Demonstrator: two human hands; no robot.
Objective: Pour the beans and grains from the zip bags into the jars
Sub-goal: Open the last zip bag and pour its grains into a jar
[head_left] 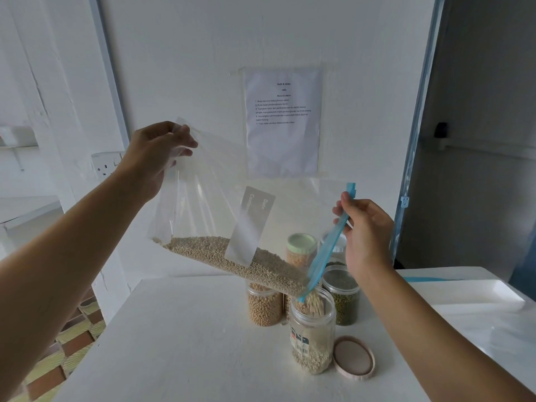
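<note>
Zip bag hung tilted, its long axis sloping down from the left hand, which pinched the raised bottom corner, to the mouth corner right at the open jar. The right hand was nearer the jar, fingers pinching the blue zip strip.

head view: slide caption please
Left hand holds the zip bag up by a corner while right hand pinches its blue zipper, pouring pale grains into the open jar.

sheet: "task & goal"; bag label: "date"
</note>
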